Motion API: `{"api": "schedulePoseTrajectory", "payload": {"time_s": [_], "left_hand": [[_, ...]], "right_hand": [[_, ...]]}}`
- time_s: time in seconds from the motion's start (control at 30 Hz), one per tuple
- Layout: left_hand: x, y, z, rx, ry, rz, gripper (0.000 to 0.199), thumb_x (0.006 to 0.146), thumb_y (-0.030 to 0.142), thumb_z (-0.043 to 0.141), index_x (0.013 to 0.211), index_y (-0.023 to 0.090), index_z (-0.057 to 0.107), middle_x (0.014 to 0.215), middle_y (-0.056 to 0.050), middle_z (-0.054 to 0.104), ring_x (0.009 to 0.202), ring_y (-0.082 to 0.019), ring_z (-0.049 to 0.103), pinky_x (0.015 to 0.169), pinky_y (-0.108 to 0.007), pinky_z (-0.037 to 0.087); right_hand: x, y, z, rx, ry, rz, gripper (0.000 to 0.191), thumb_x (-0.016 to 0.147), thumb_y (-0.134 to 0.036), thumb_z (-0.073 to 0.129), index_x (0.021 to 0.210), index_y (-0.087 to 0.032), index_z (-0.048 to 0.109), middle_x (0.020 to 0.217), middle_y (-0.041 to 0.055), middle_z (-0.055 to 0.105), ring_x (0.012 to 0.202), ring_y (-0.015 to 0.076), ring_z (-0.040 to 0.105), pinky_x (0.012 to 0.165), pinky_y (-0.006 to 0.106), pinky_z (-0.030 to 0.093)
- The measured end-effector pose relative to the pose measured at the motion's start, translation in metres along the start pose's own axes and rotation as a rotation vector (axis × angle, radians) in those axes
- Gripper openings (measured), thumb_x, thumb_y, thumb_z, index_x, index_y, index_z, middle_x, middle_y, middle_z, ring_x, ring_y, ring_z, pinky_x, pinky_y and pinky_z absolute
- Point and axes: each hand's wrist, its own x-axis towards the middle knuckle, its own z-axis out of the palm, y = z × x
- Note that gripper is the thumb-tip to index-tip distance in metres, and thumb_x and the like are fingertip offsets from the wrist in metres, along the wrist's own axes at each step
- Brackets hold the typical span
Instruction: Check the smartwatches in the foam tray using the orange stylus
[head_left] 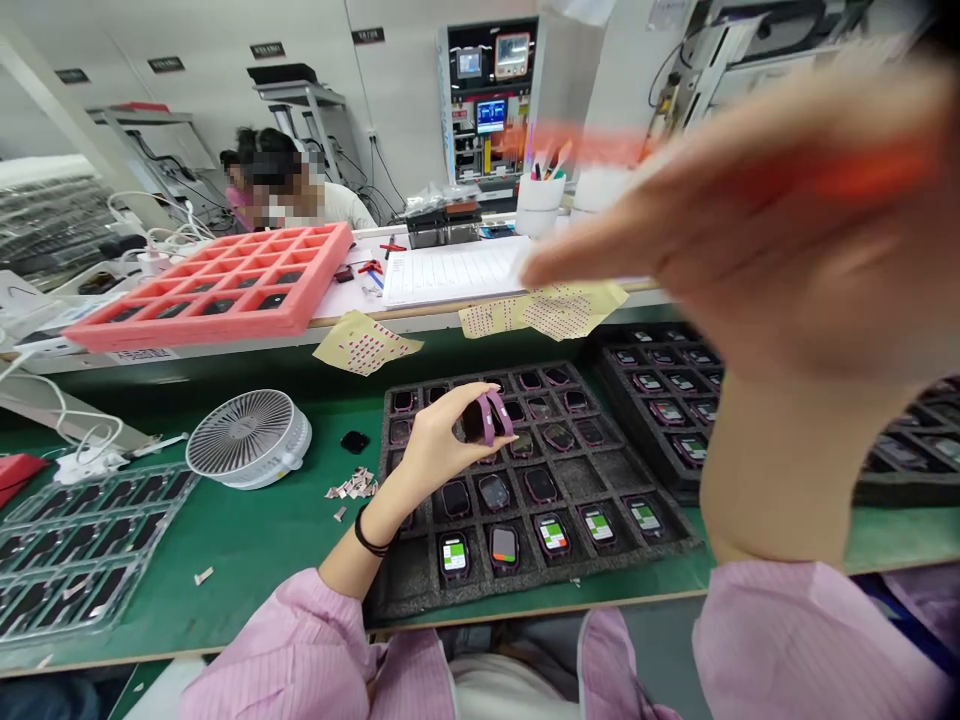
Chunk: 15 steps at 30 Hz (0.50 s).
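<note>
A green-matted bench [247, 560] was spanned by a black foam tray [405, 580] of smartwatches. Above it, a pink-strapped smartwatch [487, 418] was pinched in the grip of the left hand [442, 440]; the grip of the blurred, raised right hand [765, 220] was spread.

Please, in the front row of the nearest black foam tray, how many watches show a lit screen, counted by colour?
Watches showing green: 4
Watch showing mainly orange-red: 1
Total: 5
</note>
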Motion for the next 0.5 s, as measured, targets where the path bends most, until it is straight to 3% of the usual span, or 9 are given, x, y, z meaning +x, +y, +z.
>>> {"api": "schedulePoseTrajectory", "payload": {"time_s": [0.1, 0.2, 0.3, 0.4, 0.5], "left_hand": [[0.000, 0.002, -0.003, 0.000, 0.022, 0.015, 0.047, 0.074, 0.032, 0.076, 0.115, 0.017, 0.060, 0.110, -0.010, 0.070, 0.102, -0.022, 0.067, 0.093, -0.037, 0.054], [0.001, 0.001, -0.006, 0.014, 0.089, 0.025, 0.046, 0.073, 0.033, 0.076, 0.114, 0.018, 0.060, 0.109, -0.011, 0.067, 0.101, -0.021, 0.065, 0.090, -0.035, 0.055], [0.000, -0.004, -0.006, 0.055, 0.137, 0.008, 0.044, 0.073, 0.030, 0.075, 0.113, 0.018, 0.060, 0.108, -0.010, 0.063, 0.101, -0.021, 0.063, 0.087, -0.035, 0.055], [-0.002, -0.012, -0.001, 0.092, 0.107, -0.037, 0.041, 0.075, 0.019, 0.070, 0.115, 0.019, 0.059, 0.110, -0.010, 0.059, 0.103, -0.022, 0.062, 0.087, -0.036, 0.055], [-0.003, -0.019, 0.004, 0.089, 0.063, -0.092, 0.043, 0.074, 0.011, 0.066, 0.116, 0.020, 0.058, 0.111, -0.009, 0.056, 0.103, -0.022, 0.062, 0.088, -0.037, 0.054]], "right_hand": [[-0.002, 0.035, 0.013, -0.104, -0.387, -0.085, 0.026, 0.087, -0.034, 0.059, 0.106, -0.021, 0.071, 0.107, 0.0034, 0.073, 0.106, 0.0228, 0.066, 0.100, 0.044, 0.047], [-0.012, 0.090, 0.024, -0.075, -0.301, 0.023, 0.032, 0.088, -0.034, 0.061, 0.118, -0.024, 0.066, 0.117, 0.0064, 0.070, 0.110, 0.0221, 0.065, 0.100, 0.044, 0.050], [-0.022, 0.130, 0.032, 0.035, -0.323, 0.157, 0.039, 0.083, -0.032, 0.066, 0.121, -0.024, 0.063, 0.117, 0.0076, 0.070, 0.108, 0.0217, 0.066, 0.095, 0.042, 0.054], [-0.030, 0.150, 0.042, 0.091, -0.382, 0.261, 0.049, 0.075, -0.028, 0.074, 0.122, -0.025, 0.061, 0.116, 0.0072, 0.069, 0.103, 0.0210, 0.068, 0.090, 0.038, 0.057], [-0.035, 0.160, 0.049, 0.115, -0.322, 0.294, 0.052, 0.069, -0.025, 0.078, 0.119, -0.024, 0.063, 0.113, 0.0064, 0.070, 0.099, 0.0199, 0.069, 0.090, 0.036, 0.057]]}}
